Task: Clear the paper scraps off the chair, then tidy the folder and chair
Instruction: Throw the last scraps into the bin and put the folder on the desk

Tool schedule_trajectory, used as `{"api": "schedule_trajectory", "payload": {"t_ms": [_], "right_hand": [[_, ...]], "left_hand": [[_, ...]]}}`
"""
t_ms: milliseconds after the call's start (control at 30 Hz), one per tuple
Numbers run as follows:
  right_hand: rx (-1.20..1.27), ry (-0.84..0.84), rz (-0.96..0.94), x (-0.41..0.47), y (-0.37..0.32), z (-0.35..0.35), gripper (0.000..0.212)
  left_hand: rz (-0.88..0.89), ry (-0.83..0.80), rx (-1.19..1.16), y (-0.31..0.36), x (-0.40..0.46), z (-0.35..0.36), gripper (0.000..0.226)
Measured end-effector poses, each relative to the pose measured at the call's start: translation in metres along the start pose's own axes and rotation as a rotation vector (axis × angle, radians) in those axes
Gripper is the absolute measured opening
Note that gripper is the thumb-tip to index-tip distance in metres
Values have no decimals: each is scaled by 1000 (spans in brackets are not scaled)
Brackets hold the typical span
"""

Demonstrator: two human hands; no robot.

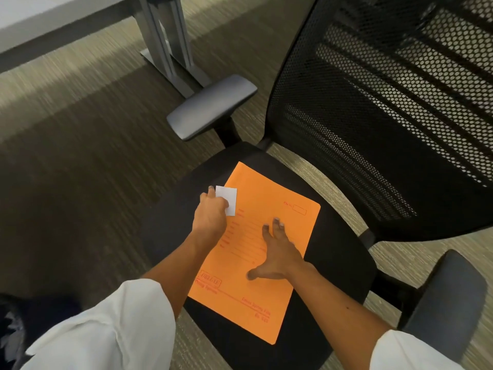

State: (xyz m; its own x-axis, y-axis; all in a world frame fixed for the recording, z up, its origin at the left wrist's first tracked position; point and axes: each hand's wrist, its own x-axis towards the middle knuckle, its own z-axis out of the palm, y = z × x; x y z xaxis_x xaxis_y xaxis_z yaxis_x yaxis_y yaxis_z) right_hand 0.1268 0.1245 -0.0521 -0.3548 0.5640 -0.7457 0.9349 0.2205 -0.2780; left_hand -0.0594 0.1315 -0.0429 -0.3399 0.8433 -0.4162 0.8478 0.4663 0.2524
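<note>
An orange folder (269, 198) with red print lies flat on the black seat (338, 252) of an office chair. My left hand (210, 217) is at the folder's left edge, pinching a small white paper scrap (229, 198) that sticks up past its fingers. My right hand (277, 252) rests on the middle of the folder with the fingers spread and the thumb out to the left. No other scraps show on the seat.
The chair's mesh backrest (386, 102) rises at the right. Grey armrests sit at upper left (213, 108) and lower right (442, 297). A desk's metal leg (168, 41) stands on the carpet behind. A dark object (10, 327) lies at bottom left.
</note>
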Motion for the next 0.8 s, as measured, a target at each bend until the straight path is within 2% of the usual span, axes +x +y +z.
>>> {"api": "schedule_trajectory", "payload": {"t_ms": [133,333,567,667,800], "right_hand": [[-17,-10,2,0,-1,0,139],[-82,-22,16,2,-2,1,140],[-128,-36,43,3,-7,2,144],[-161,-42,48,4,-9,3,145],[-235,-31,51,4,-11,7,149]], "left_hand": [[-71,22,-137,-7,4,4,44],[-16,47,-210,-15,6,-2,37],[49,89,-266,-18,-3,3,43],[47,50,-291,-10,-2,2,57],[64,-57,-156,5,3,5,86]]}}
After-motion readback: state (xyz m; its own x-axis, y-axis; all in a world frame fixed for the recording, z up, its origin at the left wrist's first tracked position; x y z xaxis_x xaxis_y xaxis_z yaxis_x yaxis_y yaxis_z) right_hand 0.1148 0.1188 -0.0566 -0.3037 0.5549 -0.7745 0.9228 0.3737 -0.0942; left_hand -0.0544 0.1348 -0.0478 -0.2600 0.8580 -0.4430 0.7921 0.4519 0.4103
